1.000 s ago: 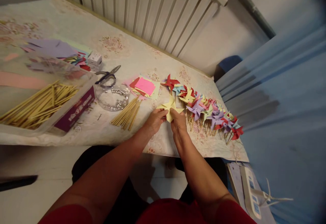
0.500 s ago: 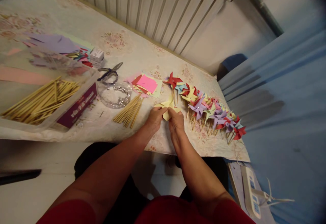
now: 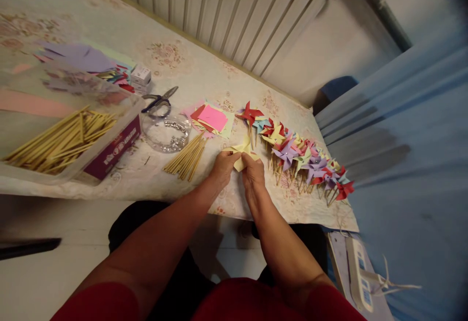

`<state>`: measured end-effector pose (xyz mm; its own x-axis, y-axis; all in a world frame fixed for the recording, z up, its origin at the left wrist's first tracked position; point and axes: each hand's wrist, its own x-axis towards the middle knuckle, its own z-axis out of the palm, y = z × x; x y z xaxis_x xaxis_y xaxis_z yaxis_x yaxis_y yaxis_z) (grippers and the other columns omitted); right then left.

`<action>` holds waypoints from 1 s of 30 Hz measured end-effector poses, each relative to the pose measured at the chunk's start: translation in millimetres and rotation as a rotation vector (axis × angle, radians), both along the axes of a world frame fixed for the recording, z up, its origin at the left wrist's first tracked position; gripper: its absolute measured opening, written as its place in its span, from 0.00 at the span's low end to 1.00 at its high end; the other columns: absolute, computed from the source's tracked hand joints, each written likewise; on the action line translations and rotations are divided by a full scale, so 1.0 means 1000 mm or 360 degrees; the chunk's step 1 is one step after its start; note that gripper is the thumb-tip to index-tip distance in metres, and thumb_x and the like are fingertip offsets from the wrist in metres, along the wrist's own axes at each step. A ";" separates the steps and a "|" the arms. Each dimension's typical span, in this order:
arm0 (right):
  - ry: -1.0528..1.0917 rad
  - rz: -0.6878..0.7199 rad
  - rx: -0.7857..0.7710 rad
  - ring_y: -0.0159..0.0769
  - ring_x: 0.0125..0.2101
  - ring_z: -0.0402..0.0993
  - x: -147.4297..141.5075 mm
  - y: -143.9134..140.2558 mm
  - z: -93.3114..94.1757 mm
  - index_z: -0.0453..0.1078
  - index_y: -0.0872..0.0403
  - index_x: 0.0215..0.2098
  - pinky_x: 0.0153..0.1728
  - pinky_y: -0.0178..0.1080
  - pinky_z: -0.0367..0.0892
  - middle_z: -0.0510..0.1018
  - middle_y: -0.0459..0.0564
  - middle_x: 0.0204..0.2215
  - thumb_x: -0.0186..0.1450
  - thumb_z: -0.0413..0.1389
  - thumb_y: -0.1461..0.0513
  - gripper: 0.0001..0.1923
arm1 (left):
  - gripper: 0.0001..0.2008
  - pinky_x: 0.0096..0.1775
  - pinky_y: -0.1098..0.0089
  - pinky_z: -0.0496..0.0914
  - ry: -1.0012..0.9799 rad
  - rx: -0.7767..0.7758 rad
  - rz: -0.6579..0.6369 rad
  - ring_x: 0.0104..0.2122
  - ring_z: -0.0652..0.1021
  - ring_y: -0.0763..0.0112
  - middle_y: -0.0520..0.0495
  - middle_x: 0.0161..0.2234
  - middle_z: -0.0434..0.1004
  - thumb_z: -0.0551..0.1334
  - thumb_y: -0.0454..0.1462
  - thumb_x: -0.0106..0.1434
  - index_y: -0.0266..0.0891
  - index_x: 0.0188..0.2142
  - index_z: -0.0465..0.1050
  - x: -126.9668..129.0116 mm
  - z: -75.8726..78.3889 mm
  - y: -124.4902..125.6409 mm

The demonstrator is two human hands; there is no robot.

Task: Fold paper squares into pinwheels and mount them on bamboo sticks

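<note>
Between my hands, above the near part of the table, is a pale yellow paper pinwheel (image 3: 239, 164), its blades partly covered by my fingers. My left hand (image 3: 221, 166) pinches it from the left side. From the right, my right hand (image 3: 253, 169) is closed on it with the thumb on top. Just beyond my right hand begins a long row of finished paper pinwheels (image 3: 287, 153) on sticks, in red, blue, yellow and purple. Left of my hands lies a bundle of thin wooden sticks (image 3: 185, 158), and behind it a stack of coloured paper squares (image 3: 212, 119).
A clear round dish (image 3: 166, 135) of small shiny pieces sits beside scissors (image 3: 160, 103). Farther left stands a clear plastic box (image 3: 137, 116) with many sticks, near small white boxes (image 3: 141, 76) and purple paper (image 3: 78, 57). A power strip (image 3: 360, 274) lies at lower right.
The view has shifted slightly. Both hands keep their hold on the yellow pinwheel, with almost no visible movement.
</note>
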<state>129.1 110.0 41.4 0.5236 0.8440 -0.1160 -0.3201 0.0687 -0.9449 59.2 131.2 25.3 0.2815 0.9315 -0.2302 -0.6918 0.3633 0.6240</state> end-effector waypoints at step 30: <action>-0.1521 0.0170 0.0180 0.37 0.35 0.72 0.024 -0.044 -0.003 0.78 0.49 0.39 0.45 0.41 0.68 0.78 0.47 0.33 0.63 0.58 0.60 0.08 | 0.06 0.28 0.70 0.62 -0.0188 -0.0002 -0.0090 0.22 0.69 0.72 0.53 0.19 0.70 0.67 0.35 0.47 0.38 0.22 0.70 -0.007 0.000 0.010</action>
